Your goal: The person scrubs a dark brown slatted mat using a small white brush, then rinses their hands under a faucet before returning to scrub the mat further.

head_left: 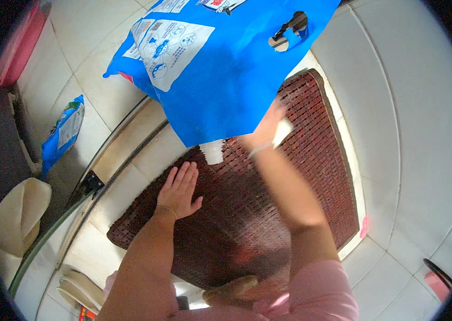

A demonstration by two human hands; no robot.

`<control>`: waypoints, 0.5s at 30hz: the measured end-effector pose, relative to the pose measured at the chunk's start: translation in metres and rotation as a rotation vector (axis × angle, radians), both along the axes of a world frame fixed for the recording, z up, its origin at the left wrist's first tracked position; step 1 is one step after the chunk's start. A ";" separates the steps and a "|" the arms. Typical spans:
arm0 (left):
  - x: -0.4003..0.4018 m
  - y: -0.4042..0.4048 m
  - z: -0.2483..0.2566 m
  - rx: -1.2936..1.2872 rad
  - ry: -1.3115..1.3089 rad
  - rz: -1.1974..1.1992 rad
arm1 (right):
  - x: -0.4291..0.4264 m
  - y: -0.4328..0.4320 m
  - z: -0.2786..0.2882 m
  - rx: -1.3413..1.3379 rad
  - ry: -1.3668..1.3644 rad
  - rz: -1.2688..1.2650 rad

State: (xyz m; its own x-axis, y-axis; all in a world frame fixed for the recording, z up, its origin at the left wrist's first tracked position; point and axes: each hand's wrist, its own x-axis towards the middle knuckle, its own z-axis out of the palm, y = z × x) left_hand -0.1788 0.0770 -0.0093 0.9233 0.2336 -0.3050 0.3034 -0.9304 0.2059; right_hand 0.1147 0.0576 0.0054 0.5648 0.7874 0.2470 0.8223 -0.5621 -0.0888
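A large blue refill pouch (226,88) with a printed white panel fills the upper middle of the view, close to me. Its ribbed white spout (212,152) points down over a dark reddish-brown tile-strip mat (318,160). My left hand (180,188) lies flat on the mat, palm down, below and left of the spout, thumb apart and holding nothing. Farther right, my right hand (268,122) is blurred and partly hidden behind the pouch, so its grip does not show. A blurred whitish object (283,131) is beside the right wrist. What holds the pouch up is not visible.
A smaller blue pouch (63,134) stands at left, beyond the low tiled sill (137,176). Near it are a pink basin (23,44), a cream plastic object (17,216) and a glass panel's green edge (45,236) with a black fitting (93,182). White tiled wall (374,132) rises right.
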 end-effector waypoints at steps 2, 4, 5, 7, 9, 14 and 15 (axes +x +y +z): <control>0.005 0.000 0.007 -0.024 0.170 -0.011 | -0.057 -0.013 0.019 -0.052 0.094 0.228; 0.005 -0.002 0.002 -0.008 0.067 -0.006 | -0.030 -0.008 0.015 -0.226 0.142 0.211; 0.001 -0.002 0.000 0.003 0.021 0.002 | -0.018 -0.006 0.012 -0.314 0.168 0.206; -0.003 -0.002 -0.001 0.035 -0.030 -0.006 | 0.056 0.014 0.014 -0.263 -0.010 -0.075; 0.006 -0.003 -0.002 -0.011 -0.074 -0.011 | 0.147 0.008 0.005 -0.207 -0.215 -0.254; 0.003 0.001 0.002 0.006 -0.157 -0.022 | 0.146 0.025 0.015 -0.294 -0.011 -0.389; 0.005 0.001 0.005 -0.003 -0.142 -0.017 | 0.124 0.020 0.010 -0.396 -0.084 -0.272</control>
